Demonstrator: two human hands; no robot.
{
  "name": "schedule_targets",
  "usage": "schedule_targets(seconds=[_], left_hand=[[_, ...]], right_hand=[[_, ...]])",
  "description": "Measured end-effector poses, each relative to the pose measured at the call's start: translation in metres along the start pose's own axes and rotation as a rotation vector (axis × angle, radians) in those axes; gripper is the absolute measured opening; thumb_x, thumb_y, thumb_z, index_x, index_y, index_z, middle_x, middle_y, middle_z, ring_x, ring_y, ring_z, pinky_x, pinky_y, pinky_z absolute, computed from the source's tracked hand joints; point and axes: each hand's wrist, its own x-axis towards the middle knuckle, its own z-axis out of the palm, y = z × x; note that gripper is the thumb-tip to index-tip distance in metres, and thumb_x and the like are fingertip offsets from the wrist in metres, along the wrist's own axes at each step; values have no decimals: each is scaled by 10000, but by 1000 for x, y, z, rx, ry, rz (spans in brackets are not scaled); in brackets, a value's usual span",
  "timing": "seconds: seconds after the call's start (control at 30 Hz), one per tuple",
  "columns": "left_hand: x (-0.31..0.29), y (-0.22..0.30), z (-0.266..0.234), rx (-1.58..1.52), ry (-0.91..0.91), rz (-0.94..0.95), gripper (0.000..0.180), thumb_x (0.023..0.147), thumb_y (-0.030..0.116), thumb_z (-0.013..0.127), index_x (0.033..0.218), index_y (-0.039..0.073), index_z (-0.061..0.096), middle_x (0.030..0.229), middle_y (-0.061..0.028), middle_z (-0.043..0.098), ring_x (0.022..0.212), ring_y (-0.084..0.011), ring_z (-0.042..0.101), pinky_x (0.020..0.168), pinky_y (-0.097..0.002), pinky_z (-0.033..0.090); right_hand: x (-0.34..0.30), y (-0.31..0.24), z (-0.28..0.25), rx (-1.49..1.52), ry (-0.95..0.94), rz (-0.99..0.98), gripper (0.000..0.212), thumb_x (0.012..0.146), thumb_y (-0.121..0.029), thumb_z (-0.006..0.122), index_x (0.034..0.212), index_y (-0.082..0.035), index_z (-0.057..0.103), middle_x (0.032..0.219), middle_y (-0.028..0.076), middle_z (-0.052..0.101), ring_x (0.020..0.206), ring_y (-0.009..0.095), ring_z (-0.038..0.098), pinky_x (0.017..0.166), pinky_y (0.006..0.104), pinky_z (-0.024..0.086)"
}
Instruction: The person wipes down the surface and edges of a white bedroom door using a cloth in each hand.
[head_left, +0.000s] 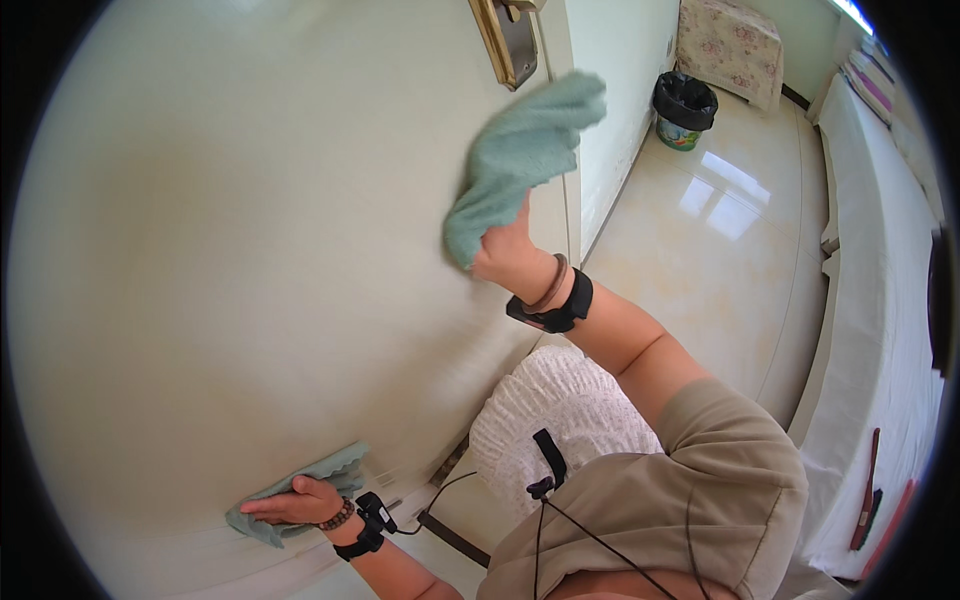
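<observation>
A pale door (250,250) fills the left side, with a brass and dark handle plate (510,45) at its upper edge. My right hand (507,245) holds a green cloth (520,145) against the door just below that plate. The cloth covers most of its fingers and is slightly blurred. Lower left, my left hand (300,503) presses a second green cloth (268,522) to the pale surface, its fingers stretched out and close together. Both wrists carry black straps, and a bracelet sits on each.
A bin with a black liner (684,108) stands on the glossy tiled floor (700,240), near a flowered cover (735,45). Along the right runs a white-covered bed (860,330) with a brush (868,500) on it. A white ruffled cover (545,410) is close beside my body.
</observation>
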Motion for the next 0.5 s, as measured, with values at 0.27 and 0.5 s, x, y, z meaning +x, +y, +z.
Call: schedule_targets(seconds=[0.27, 0.5], left_hand=[[-8, 17, 2, -39, -31, -102, 821, 799, 583, 215, 1268, -77, 86, 1201, -298, 281, 1028, -416, 329, 869, -454, 239], [1, 33, -19, -45, -85, -187, 854, 782, 606, 230, 1264, -83, 83, 1222, -312, 258, 1063, -455, 293, 857, -495, 243]], right_hand=[[-57, 7, -28, 29, -843, -230, 446, 714, -325, 530, 1106, -123, 468, 1120, 83, 463, 1080, 284, 381, 914, 448, 272], [29, -5, -14, -209, -328, -374, 448, 777, -243, 511, 1174, -90, 370, 1183, 72, 398, 1100, 217, 367, 942, 358, 286]])
